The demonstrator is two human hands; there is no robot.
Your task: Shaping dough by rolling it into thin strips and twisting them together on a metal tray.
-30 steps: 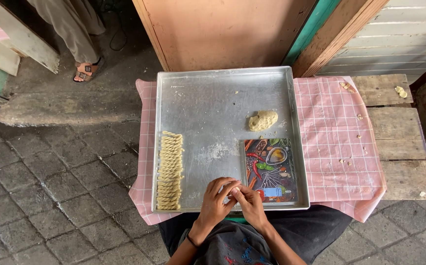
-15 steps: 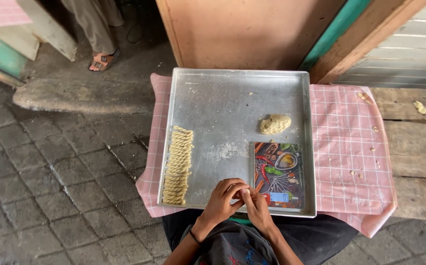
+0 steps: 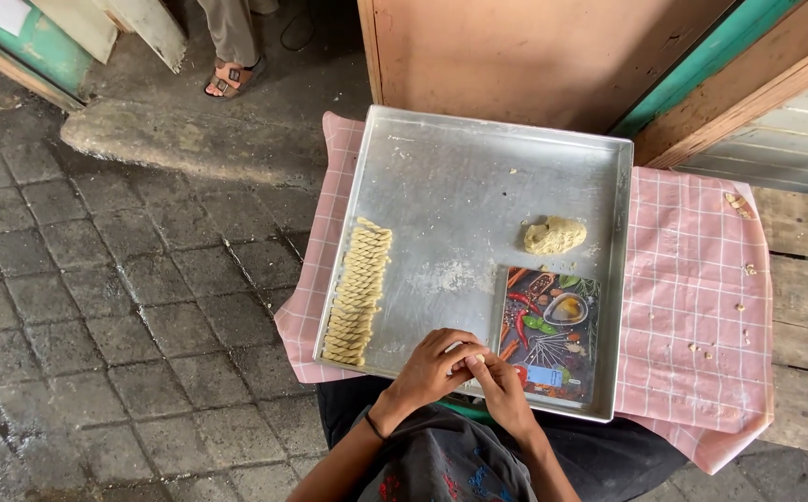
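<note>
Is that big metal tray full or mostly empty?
Mostly empty: the square silver metal tray holds only a row of twisted dough strips, one dough lump and a colourful board.

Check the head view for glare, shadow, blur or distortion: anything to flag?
Head view: soft even daylight, no hard shadows; mild dull sheen on the tray, no blown glare; the dough lump and twisted rows are sharp; the hands are slightly soft; wide-angle lens bends the edges.

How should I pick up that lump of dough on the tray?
Pinch the dough lump across its narrow sides, coming straight down from above. It lies low and alone on the flat metal tray, with bare space all round, so nothing probably blocks your fingers.
</note>
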